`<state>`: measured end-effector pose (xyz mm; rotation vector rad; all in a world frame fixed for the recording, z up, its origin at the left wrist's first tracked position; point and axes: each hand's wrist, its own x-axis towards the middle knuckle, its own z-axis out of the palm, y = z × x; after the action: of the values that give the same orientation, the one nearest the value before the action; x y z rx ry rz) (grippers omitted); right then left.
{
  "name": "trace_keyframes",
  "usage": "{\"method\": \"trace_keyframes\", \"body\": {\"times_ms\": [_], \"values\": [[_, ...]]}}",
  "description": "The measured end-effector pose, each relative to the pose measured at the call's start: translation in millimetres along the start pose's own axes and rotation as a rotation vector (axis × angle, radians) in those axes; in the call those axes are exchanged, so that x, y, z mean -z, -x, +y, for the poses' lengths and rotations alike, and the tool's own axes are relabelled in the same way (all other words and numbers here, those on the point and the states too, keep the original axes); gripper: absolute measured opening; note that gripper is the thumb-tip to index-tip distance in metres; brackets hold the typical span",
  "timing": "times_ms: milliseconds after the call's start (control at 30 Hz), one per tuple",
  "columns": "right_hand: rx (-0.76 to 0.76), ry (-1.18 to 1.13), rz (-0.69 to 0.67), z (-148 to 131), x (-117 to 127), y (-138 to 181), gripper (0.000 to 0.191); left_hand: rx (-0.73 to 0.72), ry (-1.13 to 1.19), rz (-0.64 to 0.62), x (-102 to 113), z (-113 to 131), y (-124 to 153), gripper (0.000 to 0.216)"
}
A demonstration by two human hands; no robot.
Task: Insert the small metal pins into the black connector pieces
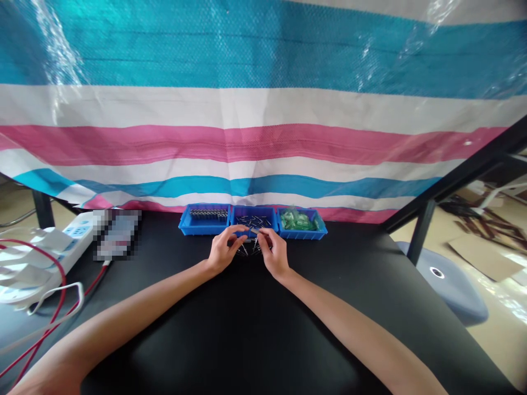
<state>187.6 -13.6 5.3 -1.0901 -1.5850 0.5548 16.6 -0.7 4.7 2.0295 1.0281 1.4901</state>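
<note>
My left hand (224, 251) and my right hand (275, 255) are close together in front of the middle blue bin (235, 213). The thumb and fingers of each hand are bent toward each other around something small and greyish, too small to name. Thin metal pins or screws (242, 250) lie on the black table just under and between the hands, partly hidden by the fingers. Loose dark pin-like pieces (259, 221) are scattered inside the middle bin. In the left blue bin (206, 227) stand rows of short metal cylinders (209, 213).
The right blue bin (304, 235) contains green plastic packets (297, 220). At left are a white power strip (78, 230), red and white cables (61, 285) and a pixelated device (118, 235). A striped sheet (255, 142) hangs behind; a grey stool (448, 291) stands right.
</note>
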Motion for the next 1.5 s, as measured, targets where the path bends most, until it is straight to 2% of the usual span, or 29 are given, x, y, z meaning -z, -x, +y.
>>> {"method": "trace_keyframes", "body": {"times_ms": [833,1500], "values": [[-0.006,-0.005,-0.03,-2.1,0.9,-0.5,0.022,-0.023,-0.073,0.008,0.8,-0.2,0.9,0.02],[0.006,-0.014,-0.005,1.4,-1.4,0.2,0.018,-0.031,-0.076,0.018,1.1,0.7,0.1,0.019]]}}
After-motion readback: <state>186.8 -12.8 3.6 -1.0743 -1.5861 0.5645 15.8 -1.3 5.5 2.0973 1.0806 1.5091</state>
